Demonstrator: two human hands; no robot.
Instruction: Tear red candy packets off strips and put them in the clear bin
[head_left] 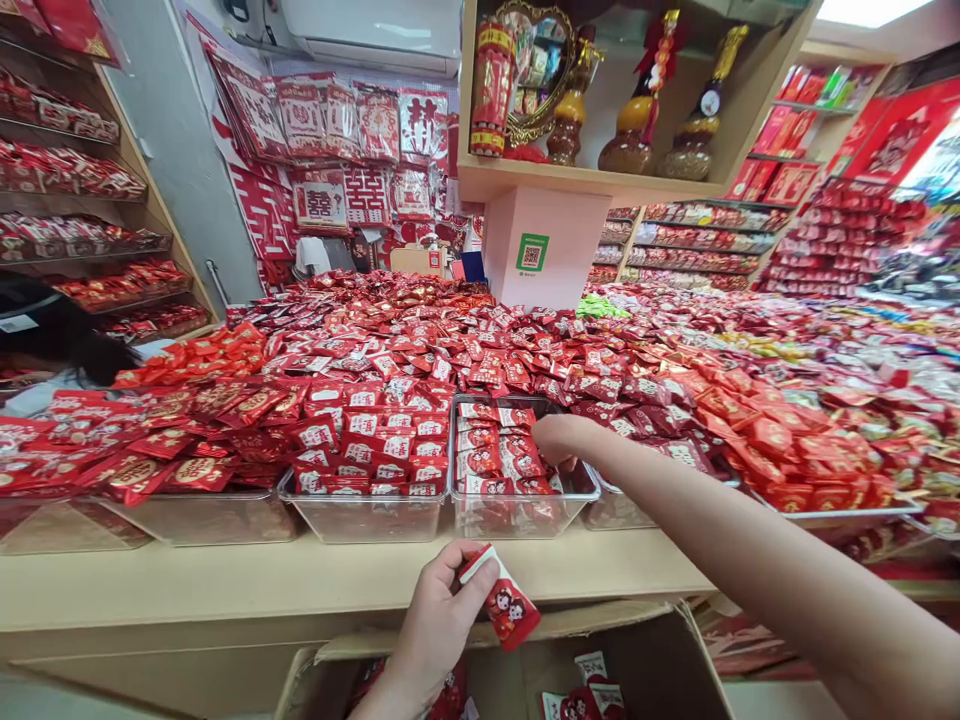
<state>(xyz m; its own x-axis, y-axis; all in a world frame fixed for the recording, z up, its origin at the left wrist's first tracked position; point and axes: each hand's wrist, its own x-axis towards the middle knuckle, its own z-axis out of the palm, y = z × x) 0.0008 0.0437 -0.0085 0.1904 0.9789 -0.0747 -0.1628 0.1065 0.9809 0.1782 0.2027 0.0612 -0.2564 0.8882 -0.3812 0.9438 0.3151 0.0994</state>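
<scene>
My left hand (442,615) holds a red and white candy packet (510,608) printed with two cartoon figures, pinched between thumb and fingers above an open cardboard box (637,655). My right hand (562,440) reaches into the right part of a clear plastic bin (510,515). Its fingers point down and are partly hidden, so whatever they hold cannot be made out. Rows of similar packets (480,462) stand in that bin, left of the hand. More packets (581,705) lie at the bottom of the box.
Another clear bin (367,520) of red packets adjoins on the left. Heaped red packets (772,430) spread behind and to both sides. A wooden shelf (592,180) with gourd ornaments overhangs the back. A person's dark-haired head (60,330) shows at the far left.
</scene>
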